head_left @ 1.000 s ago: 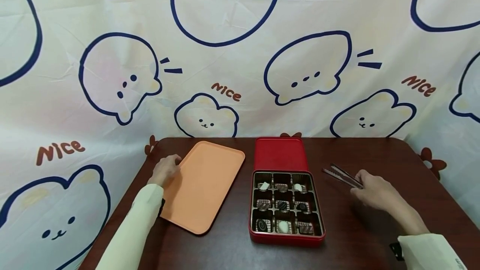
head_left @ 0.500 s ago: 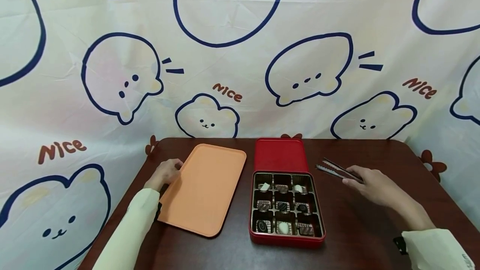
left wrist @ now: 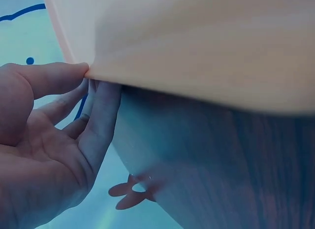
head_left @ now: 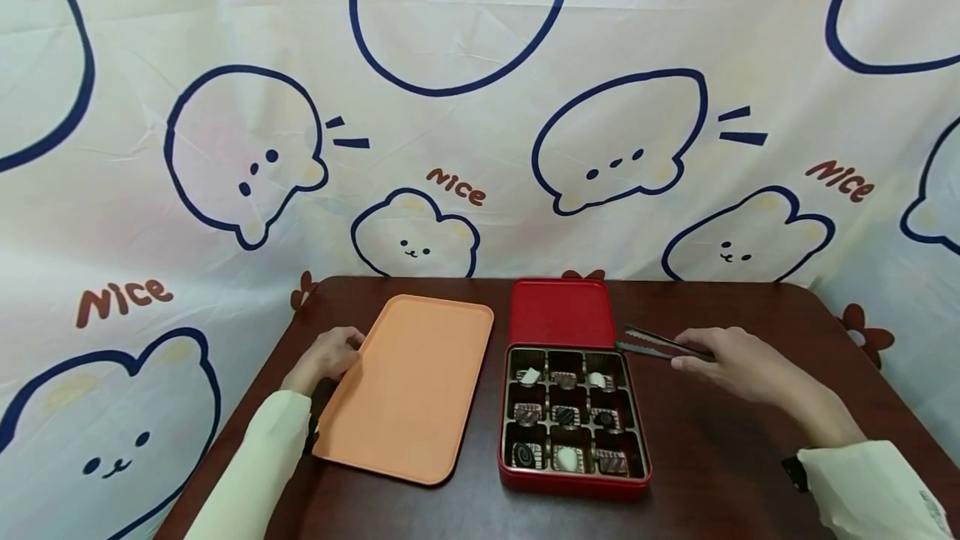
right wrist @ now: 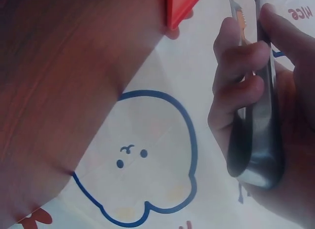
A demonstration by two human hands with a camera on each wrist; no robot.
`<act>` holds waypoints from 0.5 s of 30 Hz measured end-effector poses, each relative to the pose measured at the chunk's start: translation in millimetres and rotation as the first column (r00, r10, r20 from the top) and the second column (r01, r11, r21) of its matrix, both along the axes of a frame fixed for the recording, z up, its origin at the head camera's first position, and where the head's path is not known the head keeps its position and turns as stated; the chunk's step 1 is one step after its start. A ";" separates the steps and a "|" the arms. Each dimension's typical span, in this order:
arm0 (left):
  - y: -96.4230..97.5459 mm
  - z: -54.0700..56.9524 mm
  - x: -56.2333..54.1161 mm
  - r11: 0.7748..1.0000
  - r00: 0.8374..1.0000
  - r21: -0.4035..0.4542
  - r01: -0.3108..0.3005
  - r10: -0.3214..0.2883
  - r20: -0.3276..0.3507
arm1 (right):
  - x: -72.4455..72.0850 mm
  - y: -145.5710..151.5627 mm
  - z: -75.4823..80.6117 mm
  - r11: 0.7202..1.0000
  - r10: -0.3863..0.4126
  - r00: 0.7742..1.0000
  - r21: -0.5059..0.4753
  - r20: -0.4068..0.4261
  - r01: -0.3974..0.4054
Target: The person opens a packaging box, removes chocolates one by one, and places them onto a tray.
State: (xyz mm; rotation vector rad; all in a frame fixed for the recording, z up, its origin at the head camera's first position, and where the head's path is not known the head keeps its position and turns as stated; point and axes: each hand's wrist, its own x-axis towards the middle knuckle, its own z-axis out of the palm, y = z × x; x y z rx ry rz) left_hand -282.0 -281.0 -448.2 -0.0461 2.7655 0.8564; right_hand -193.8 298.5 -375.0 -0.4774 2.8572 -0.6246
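Observation:
My left hand [head_left: 330, 357] pinches the left edge of an orange rectangular tray [head_left: 408, 390], thumb on top and fingers beneath in the left wrist view. The tray's left side is lifted off the dark table. My right hand [head_left: 738, 363] grips metal tongs [right wrist: 266, 140] with serrated tips, the fingers curled round the arms. In the head view the tips point left, overlapping the back right corner of a red tin [head_left: 573, 486]. Chocolates [head_left: 566, 415] sit one to a compartment in the tin, some dark, some white.
The tin's red lid [head_left: 561, 312] lies folded back behind it. Everything stands on a dark wooden table [head_left: 712, 448]. A white curtain [head_left: 615, 23] with blue cartoon outlines hangs behind the table's back edge.
My right hand has moved the tongs left, up to the tin. The tray has turned slightly, its near end swinging right and toward me, with my left hand still on its edge.

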 end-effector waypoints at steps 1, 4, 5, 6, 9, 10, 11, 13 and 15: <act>-0.2 -0.4 1.1 1.000 1.000 0.013 0.000 0.000 0.004 | -0.6 -1.0 1.0 1.000 0.004 1.000 0.007 -0.003 -0.004; -0.3 -0.7 4.2 0.999 1.000 0.045 -0.005 0.004 0.014 | -2.2 -3.6 3.5 1.000 0.013 1.000 0.020 -0.003 -0.013; 0.0 -0.7 5.3 0.999 1.000 0.052 -0.004 0.003 0.015 | -2.5 -4.3 4.1 1.000 0.015 1.000 0.024 -0.002 -0.015; 0.0 -0.7 6.2 0.998 1.000 0.055 -0.004 0.003 0.013 | -2.6 -5.1 4.8 1.000 0.015 1.000 0.025 0.000 -0.015; 0.0 -1.1 8.0 0.998 1.000 0.056 -0.005 0.005 0.016 | -2.9 -7.0 7.0 0.999 0.021 1.000 0.034 -0.009 -0.021; -0.2 -1.1 8.4 0.998 1.000 0.057 -0.006 0.005 0.017 | -2.7 -7.9 7.9 0.999 0.021 1.000 0.037 -0.011 -0.021; -0.3 -1.0 8.8 0.998 1.000 0.056 -0.007 0.006 0.020 | -2.7 -8.7 8.7 0.999 0.021 1.000 0.038 -0.011 -0.021; -0.2 -0.8 10.0 0.998 1.000 0.056 -0.011 0.010 0.028 | -2.7 -10.3 10.4 0.999 0.030 0.999 0.043 -0.013 -0.029; 0.0 -0.4 11.4 0.998 0.999 0.057 -0.014 0.013 0.032 | -3.0 -12.2 12.2 0.998 0.034 0.999 0.048 -0.006 -0.033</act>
